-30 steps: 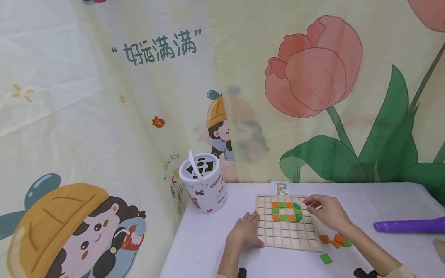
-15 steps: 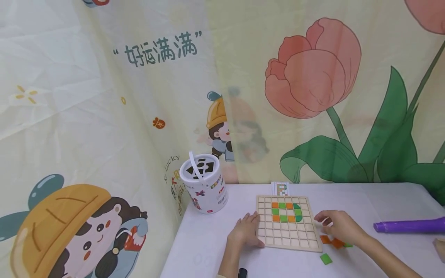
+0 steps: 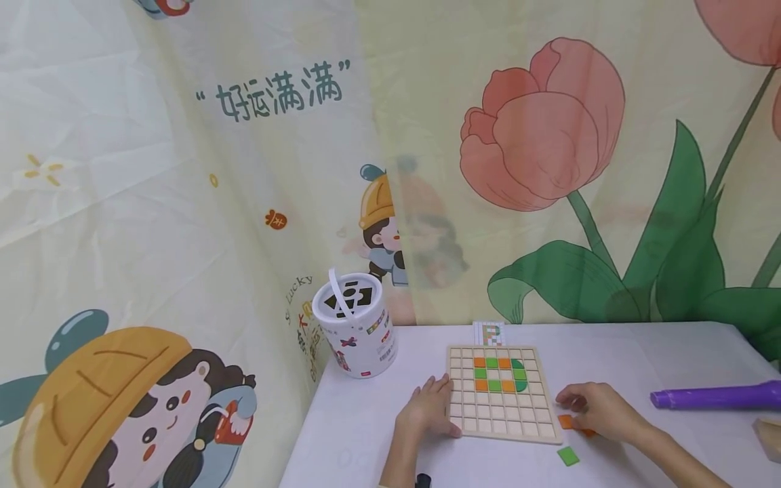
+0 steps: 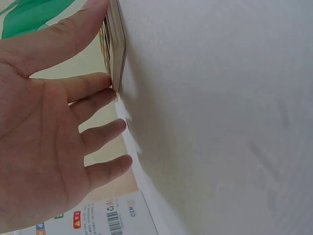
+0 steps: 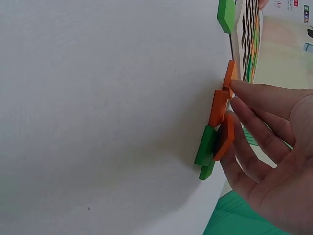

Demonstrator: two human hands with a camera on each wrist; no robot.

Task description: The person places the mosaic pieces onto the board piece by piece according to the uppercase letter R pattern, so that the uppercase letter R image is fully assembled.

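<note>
A wooden grid board (image 3: 506, 415) lies on the table, with orange, green and rounded green tiles forming a ring in its upper half. My left hand (image 3: 425, 409) rests at its left edge, fingers straight; in the left wrist view the thumb and fingertips meet the board's side (image 4: 117, 54). Right of the board, my right hand (image 3: 601, 409) hovers low over loose tiles, fingers loosely bent. In the right wrist view its thumb tip is right at an orange tile (image 5: 229, 73), and its fingers lie beside a tilted orange tile (image 5: 225, 137) above green ones (image 5: 205, 147).
A lone green tile (image 3: 568, 455) lies near the board's lower right corner. A pattern card (image 3: 489, 333) sits behind the board. At the back left stands a white lidded bucket (image 3: 360, 339) with a handle. A purple tube (image 3: 714, 396) lies on the right, near a wooden piece (image 3: 767, 434).
My right hand has moved from the board's upper right edge down and right to the loose tiles. The left hand has stayed at the board's left edge.
</note>
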